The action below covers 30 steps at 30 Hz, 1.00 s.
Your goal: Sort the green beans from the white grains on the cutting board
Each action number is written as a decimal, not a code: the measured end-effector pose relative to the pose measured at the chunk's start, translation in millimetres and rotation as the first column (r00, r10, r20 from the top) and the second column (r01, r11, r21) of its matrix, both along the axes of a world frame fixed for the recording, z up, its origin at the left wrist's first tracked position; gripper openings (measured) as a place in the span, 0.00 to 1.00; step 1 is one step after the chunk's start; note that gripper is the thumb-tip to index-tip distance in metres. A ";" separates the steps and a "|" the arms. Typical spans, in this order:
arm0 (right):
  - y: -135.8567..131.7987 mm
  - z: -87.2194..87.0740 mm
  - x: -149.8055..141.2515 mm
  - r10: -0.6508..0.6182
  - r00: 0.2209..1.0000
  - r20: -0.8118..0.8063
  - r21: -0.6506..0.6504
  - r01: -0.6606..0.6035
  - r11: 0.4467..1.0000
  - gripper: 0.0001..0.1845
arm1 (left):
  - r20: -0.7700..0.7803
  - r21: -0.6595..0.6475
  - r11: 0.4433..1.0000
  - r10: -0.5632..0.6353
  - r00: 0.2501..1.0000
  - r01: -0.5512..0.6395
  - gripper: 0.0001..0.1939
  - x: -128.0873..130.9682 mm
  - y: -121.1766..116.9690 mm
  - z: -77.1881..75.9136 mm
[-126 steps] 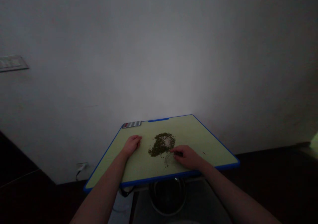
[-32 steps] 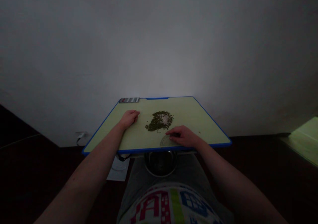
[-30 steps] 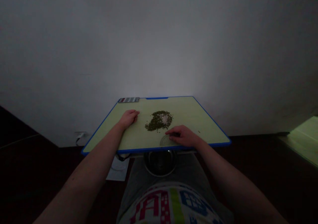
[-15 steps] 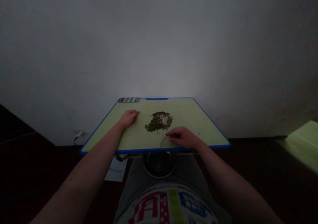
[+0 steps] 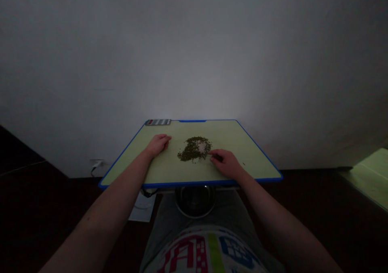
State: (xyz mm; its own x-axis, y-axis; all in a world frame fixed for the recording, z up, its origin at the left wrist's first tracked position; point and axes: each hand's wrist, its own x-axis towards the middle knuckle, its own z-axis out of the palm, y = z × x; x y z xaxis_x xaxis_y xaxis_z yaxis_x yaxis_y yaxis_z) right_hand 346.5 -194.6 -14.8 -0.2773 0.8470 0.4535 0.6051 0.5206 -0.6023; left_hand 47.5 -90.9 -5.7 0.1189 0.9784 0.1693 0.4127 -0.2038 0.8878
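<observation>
A heap of small green beans (image 5: 190, 151), like mung beans, lies mid-board with a patch of pale grains (image 5: 201, 146) on its right side. My right hand (image 5: 226, 162) is at the heap's lower right edge, fingers curled around a clear protractor. Little of the protractor shows now, since it is see-through and partly behind the fingers. To the left of the heap, my left hand (image 5: 159, 144) rests on the board with its fingers curled in. Nothing shows in it.
The pale board (image 5: 169, 172) has a blue rim and stands against the wall. A phone (image 5: 158, 122) lies at its far left corner. Below the near edge, a metal bowl (image 5: 195, 202) sits between my legs. A dark speck (image 5: 243, 163) lies right of my right hand.
My right hand has moved away from the near edge, up to the heap, taking the protractor with it. The left hand stays in place.
</observation>
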 end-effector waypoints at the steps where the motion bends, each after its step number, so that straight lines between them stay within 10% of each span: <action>1: 1.1 0.1 -0.8 -0.015 1.000 0.010 0.006 0.015 1.000 0.15 | 0.006 -0.001 1.000 -0.001 1.000 0.001 0.18 -0.5 0.9 -1.0; 30: 11.5 21.7 -39.9 0.275 0.935 0.222 -0.062 -0.268 0.961 0.14 | -0.082 0.011 1.000 -0.002 0.997 0.003 0.20 -5.4 2.0 -1.3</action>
